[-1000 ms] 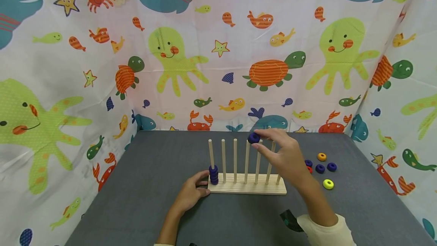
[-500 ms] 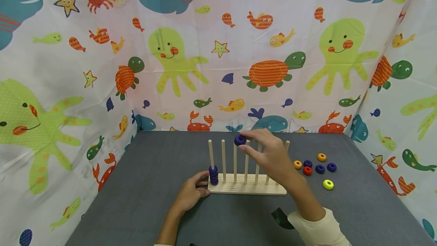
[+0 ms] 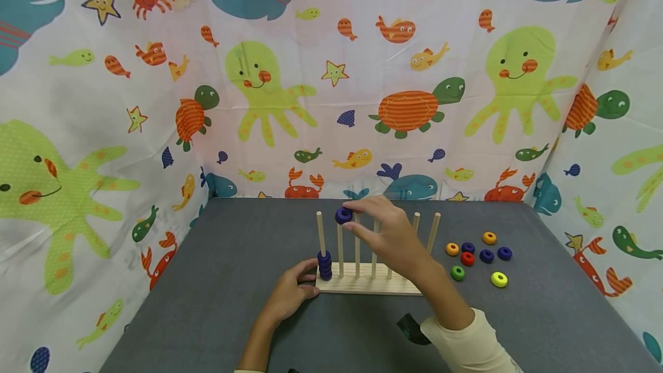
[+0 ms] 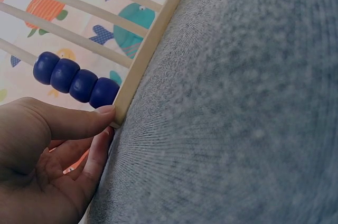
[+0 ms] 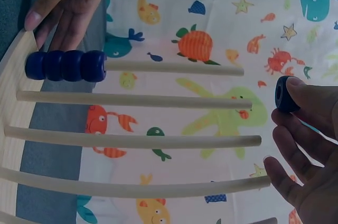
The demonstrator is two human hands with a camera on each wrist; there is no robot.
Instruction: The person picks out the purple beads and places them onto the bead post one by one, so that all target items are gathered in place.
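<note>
The bead (image 3: pixel 342 216) the right hand (image 3: pixel 385 236) pinches and the stack (image 4: pixel 83 85) beside the left hand (image 3: pixel 290 289) are dark blue; the gripped rack (image 3: pixel 357 286), beige; the curtain (image 3: pixel 331 45) behind, white with multicoloured sea animals.

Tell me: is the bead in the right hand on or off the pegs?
Off: the right wrist view shows a gap between the bead and the pegs.

So my right hand (image 3: pixel 387 239) has a bead (image 3: pixel 344 216) up near the top of the second peg (image 3: pixel 340 249) from left, board (image 3: pixel 362 288) below. Lower and left of that grip, four stacked beads (image 3: pixel 324 265) sit on the end peg (image 3: pixel 321 232), my left hand (image 3: pixel 288 290) touching the board beside them. Eight loose beads (image 3: pixel 486 256) lie on the table (image 3: pixel 248 240) off right; cloth (image 3: pixel 331 102) hangs behind.
</note>
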